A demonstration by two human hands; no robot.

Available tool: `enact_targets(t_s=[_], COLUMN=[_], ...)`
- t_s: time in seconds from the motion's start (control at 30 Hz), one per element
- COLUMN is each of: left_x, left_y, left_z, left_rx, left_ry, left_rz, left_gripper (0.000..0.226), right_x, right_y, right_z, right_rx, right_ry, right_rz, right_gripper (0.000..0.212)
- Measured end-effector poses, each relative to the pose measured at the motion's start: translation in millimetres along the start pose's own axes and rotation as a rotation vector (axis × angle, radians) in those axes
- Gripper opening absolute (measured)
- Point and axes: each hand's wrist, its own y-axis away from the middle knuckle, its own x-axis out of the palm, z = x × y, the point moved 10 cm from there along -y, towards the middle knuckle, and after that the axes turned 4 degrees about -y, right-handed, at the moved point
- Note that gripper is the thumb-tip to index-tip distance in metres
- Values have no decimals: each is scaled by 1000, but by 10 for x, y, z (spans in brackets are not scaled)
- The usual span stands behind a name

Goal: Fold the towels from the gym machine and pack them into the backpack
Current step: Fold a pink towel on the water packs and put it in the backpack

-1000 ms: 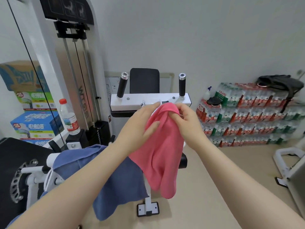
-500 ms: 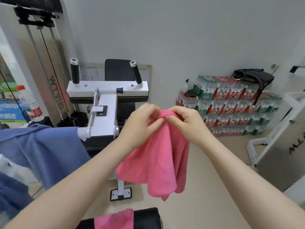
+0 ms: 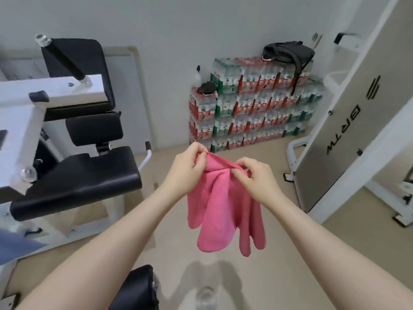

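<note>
A pink towel [image 3: 223, 209] hangs in loose folds in front of me, over the floor. My left hand [image 3: 187, 168] pinches its top edge on the left, and my right hand [image 3: 254, 175] pinches the same edge a short way to the right. A black backpack [image 3: 288, 52] lies on top of the stacked water-bottle packs by the far wall. A corner of a blue towel [image 3: 13, 247] shows at the left edge, on the gym machine [image 3: 44, 97]. The rest of that towel is out of view.
The machine's black seat [image 3: 76, 180] and white arm fill the left. Stacked bottle packs [image 3: 252, 104] stand against the back wall. A second white and grey machine [image 3: 348, 121] stands at the right. A black roller pad [image 3: 136, 287] and a clear bottle top [image 3: 205, 298] are at the bottom.
My view has swung right, away from the machine and the blue towel. Both hands have carried the pink towel along and moved apart along its top edge.
</note>
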Motion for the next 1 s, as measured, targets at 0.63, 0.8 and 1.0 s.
enact_targets(t_s=[0.63, 0.8, 1.0], left_x=[1487, 2041, 2662], left_y=[-4033, -5009, -6316], left_z=[469, 500, 557], left_rx=[102, 148, 181], left_ry=[-57, -113, -172], left_rz=[128, 195, 120], left_gripper=[6, 6, 10], right_x=[-580, -846, -1169], right_y=[-3422, -4243, -5456], right_z=[-2318, -3027, -3915], right_rx=[219, 143, 110], right_ry=[-222, 40, 117], right_rz=[33, 25, -70], right_gripper=[16, 7, 13])
